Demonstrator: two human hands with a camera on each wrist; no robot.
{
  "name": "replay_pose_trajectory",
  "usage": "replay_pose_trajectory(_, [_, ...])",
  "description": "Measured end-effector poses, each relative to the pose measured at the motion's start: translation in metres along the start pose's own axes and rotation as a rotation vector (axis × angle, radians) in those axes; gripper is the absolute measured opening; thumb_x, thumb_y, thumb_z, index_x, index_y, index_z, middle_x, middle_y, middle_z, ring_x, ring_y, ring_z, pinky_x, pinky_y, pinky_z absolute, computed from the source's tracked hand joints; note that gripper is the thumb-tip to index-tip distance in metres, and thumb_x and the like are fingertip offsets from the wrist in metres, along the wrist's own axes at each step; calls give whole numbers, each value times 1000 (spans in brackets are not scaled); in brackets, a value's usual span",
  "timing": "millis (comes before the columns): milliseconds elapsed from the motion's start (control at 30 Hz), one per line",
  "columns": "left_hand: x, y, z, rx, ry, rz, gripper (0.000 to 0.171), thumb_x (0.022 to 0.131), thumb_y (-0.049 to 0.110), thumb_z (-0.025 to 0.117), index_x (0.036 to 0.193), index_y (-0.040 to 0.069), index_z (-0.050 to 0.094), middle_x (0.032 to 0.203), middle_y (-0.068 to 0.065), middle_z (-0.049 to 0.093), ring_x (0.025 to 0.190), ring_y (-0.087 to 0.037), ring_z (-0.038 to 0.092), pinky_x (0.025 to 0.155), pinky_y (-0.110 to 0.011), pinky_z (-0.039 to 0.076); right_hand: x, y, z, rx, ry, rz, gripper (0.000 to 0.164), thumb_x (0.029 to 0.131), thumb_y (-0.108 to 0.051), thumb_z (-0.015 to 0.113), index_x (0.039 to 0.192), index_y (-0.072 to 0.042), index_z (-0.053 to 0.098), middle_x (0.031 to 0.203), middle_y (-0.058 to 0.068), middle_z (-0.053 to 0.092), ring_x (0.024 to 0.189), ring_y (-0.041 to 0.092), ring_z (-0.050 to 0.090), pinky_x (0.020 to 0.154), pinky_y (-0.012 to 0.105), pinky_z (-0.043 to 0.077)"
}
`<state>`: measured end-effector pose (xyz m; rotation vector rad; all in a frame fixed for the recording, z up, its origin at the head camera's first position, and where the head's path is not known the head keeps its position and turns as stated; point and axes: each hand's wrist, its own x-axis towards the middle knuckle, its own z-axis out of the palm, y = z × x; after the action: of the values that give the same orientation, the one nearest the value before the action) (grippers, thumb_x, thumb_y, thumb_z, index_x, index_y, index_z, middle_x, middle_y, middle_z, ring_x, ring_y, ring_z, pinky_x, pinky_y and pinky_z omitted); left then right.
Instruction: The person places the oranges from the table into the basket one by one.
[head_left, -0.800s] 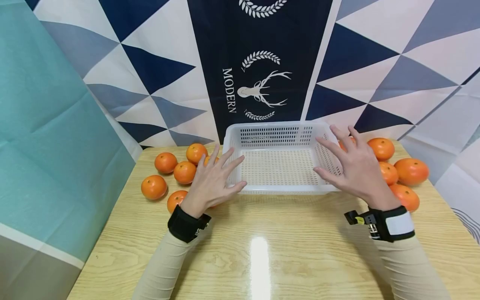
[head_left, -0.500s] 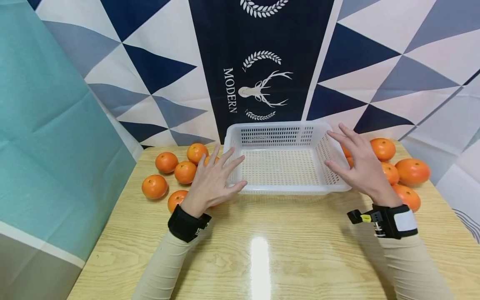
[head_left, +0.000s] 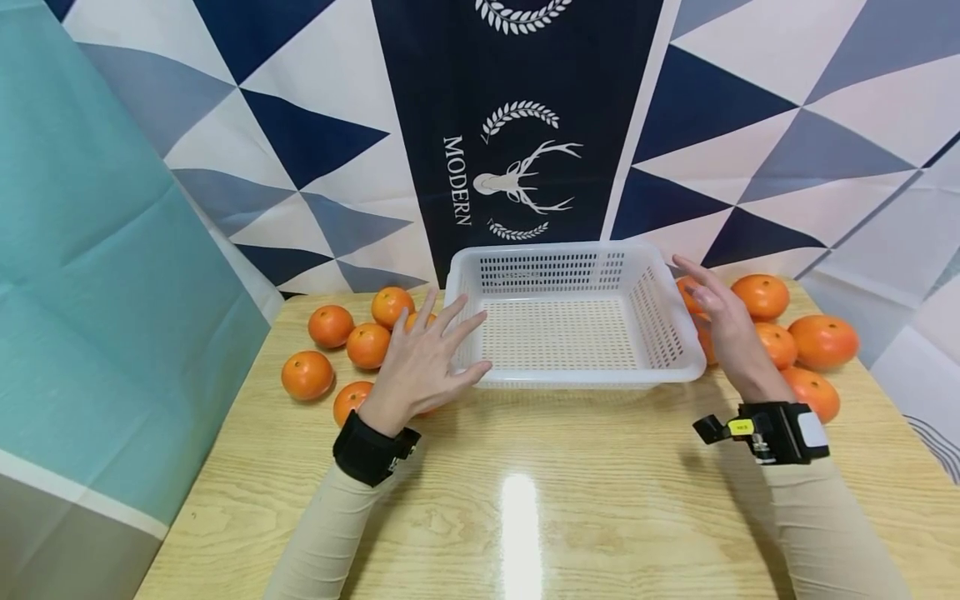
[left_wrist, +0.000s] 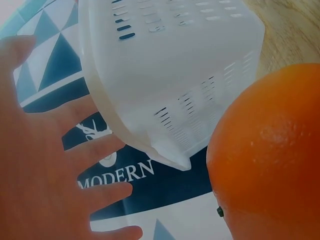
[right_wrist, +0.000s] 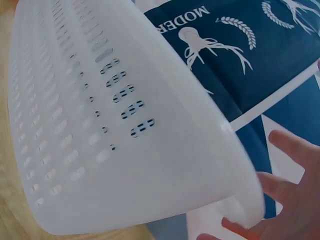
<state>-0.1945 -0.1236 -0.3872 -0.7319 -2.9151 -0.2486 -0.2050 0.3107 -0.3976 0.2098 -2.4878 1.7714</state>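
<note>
A white plastic basket [head_left: 577, 377] with slotted walls stands on the table against the backdrop; no fruit shows inside it. My left hand [head_left: 420, 358] hovers at its left end with fingers spread, holding nothing. Several oranges [head_left: 307, 375] lie left of the basket, some partly hidden by that hand; one orange [left_wrist: 270, 155] looms large in the left wrist view. My right hand [head_left: 731, 333] is just outside the basket's right rim, fingers extended, its palm side turned toward the basket. Beneath and beside it lie several more oranges [head_left: 823, 342]. Whether its fingertips touch one is unclear.
The wooden table [head_left: 600, 500] extends in front of the basket toward me. A patterned cloth backdrop [head_left: 517, 108] rises directly behind the basket, and a teal cloth [head_left: 97, 250] hangs along the table's left side.
My right hand has moved right, from over the basket's right end to just outside its rim, and has rolled onto its edge. My left hand and the basket stay in place.
</note>
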Motion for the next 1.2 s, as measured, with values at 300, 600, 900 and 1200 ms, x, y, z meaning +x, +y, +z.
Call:
replay_pose_trajectory(300, [-1,-1,0,-3,3,8,84,101,77,47,172,33,48,187,-6,36,178,-45,19,134,-82,24,-4,8,0,82,-91,143,68,115,-71,20,179,-48,20,193,-12,0,178,50,2,141,75,4])
replay_pose_trajectory(600, [-1,-2,-1,1,17,6,82,101,76,47,172,34,48,186,-5,36,176,-46,23,135,-81,23,6,18,5,354,-84,128,67,116,-65,29,175,-35,39,190,1,3,157,43,32,93,23,63])
replay_pose_trajectory(900, [0,-3,0,-21,1,5,81,102,75,47,172,34,48,186,-5,36,177,-45,21,134,-82,23,5,26,5,400,-98,205,57,120,-50,30,163,-27,58,191,-17,-12,179,42,-2,97,18,61])
replay_pose_trajectory(1200, [0,-6,0,1,21,13,80,102,75,49,171,34,50,186,-4,38,177,-43,24,132,-82,29,5,37,4,356,-98,121,60,109,-7,26,147,-23,71,193,-14,-6,177,31,3,96,15,58])
